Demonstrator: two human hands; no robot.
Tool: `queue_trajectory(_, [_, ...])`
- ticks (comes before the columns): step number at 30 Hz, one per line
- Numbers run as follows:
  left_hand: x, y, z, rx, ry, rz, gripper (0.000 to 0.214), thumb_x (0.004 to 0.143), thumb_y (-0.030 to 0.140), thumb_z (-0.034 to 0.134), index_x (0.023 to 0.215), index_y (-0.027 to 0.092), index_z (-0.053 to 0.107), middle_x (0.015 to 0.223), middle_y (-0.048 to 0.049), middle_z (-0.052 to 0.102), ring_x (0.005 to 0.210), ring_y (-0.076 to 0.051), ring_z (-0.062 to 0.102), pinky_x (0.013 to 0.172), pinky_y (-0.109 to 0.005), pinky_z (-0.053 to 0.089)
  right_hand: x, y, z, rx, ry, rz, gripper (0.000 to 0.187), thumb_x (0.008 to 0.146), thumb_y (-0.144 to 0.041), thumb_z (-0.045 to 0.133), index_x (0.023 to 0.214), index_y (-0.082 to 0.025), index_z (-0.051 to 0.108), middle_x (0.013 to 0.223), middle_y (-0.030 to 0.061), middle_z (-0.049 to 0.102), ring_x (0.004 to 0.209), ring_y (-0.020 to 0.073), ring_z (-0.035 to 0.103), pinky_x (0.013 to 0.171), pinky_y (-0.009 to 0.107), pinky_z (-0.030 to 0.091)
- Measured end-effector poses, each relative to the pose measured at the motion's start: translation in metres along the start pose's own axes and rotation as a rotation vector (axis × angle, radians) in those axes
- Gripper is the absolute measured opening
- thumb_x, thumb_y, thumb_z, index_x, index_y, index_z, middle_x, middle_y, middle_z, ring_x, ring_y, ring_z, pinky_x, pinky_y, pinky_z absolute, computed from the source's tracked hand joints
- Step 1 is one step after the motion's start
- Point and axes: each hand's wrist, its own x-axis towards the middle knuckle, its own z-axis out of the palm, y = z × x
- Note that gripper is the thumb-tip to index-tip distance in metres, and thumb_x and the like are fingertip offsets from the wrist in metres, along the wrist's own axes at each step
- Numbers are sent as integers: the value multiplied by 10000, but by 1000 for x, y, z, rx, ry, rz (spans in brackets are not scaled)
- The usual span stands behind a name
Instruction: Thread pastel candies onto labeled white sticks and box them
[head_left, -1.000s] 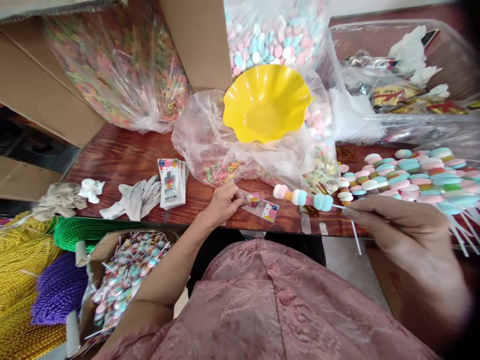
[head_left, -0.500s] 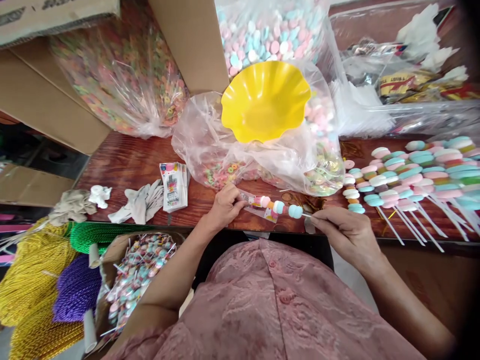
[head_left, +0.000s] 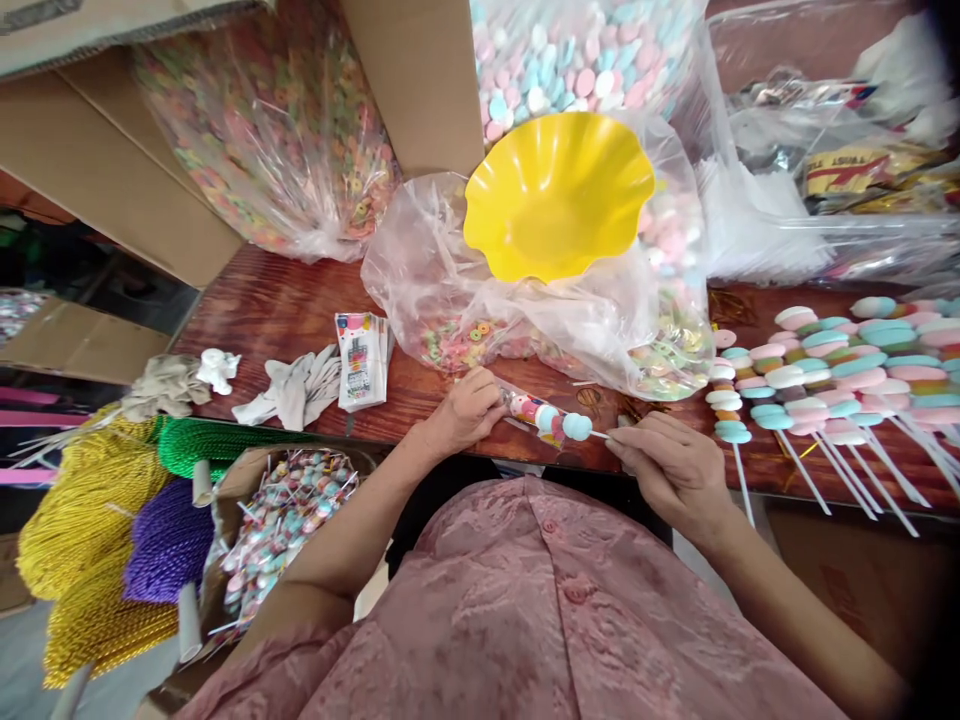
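My left hand (head_left: 469, 410) pinches the end of a small clear printed bag (head_left: 525, 408) near the front edge of the wooden table (head_left: 277, 310). My right hand (head_left: 664, 465) grips the white stick of a candy skewer (head_left: 559, 422) with pastel pink, white and blue pieces. The skewer's far end sits inside the bag, and the blue end piece is still outside it. Both hands are closed.
A yellow wavy bowl (head_left: 559, 195) rests on clear bags of candy (head_left: 480, 300). Several finished skewers (head_left: 817, 375) lie at the right. A stack of printed bags (head_left: 362, 360) and cloth gloves (head_left: 289, 390) lie left. Below are a box of wrapped skewers (head_left: 281, 525) and cord spools (head_left: 112, 530).
My right hand has moved left and slid the candy skewer into the bag held by my left hand. The view has shifted slightly.
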Motion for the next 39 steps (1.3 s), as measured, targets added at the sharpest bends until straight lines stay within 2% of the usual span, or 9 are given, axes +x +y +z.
queue_trajectory(5, [10,8,-12,27,2,47,71,920,217,513,965,181,554,1139,-142,628,1130,-239,547,958,-433,456,1,3,-1,61,62,33,154,877,-143,611,970,-242,683,669,-12,623,586,138,532,581,293,431])
queue_trajectory(8, [18,15,-18,89,-114,68,277,895,205,496,1163,148,534,1116,-147,634,1032,-241,580,899,-409,478,4,-1,-1,70,68,-2,163,874,-146,604,970,-248,688,659,-12,620,585,143,543,570,293,435])
queue_trajectory(11, [22,22,-19,195,-238,50,227,823,140,497,1030,151,590,927,-96,640,851,-222,587,764,-350,475,4,-6,0,-54,43,-84,180,872,-137,586,972,-244,691,680,6,642,622,161,570,612,316,464])
queue_trajectory(15, [23,31,-17,251,-260,-7,167,761,97,521,895,173,587,826,-59,627,759,-202,578,666,-316,425,4,-16,1,-255,12,-157,192,861,-119,576,956,-239,693,692,23,657,686,185,593,677,342,479])
queue_trajectory(21, [26,41,-16,422,-144,-110,29,838,204,552,849,179,563,847,-77,639,805,-219,586,684,-328,421,17,-29,5,116,132,228,150,921,-218,563,794,-236,641,638,-21,625,554,132,557,530,267,445])
queue_trajectory(24, [26,44,-16,489,-153,-107,106,880,282,559,864,178,572,844,-83,645,806,-226,593,672,-328,414,19,-29,7,172,142,292,162,929,-264,563,787,-250,641,587,-42,589,506,127,531,472,255,407])
queue_trajectory(31, [25,47,-21,204,-216,-176,230,884,388,615,807,173,588,790,-42,668,715,-175,606,618,-278,381,22,-20,-1,-132,44,63,146,941,-253,544,879,-225,673,746,12,726,637,165,670,617,287,481])
queue_trajectory(34, [25,48,-24,122,-250,-205,272,876,437,627,814,173,612,794,-34,676,734,-172,619,636,-263,388,25,-15,-9,-238,-12,-2,210,964,-243,497,848,-218,670,759,21,734,626,159,664,593,279,454])
queue_trajectory(39, [27,52,-30,-31,-344,-221,196,853,306,662,1002,180,679,941,-38,720,892,-181,660,770,-251,439,31,-10,-21,-401,-102,-156,213,963,-193,476,872,-195,667,805,40,738,662,170,651,602,295,413])
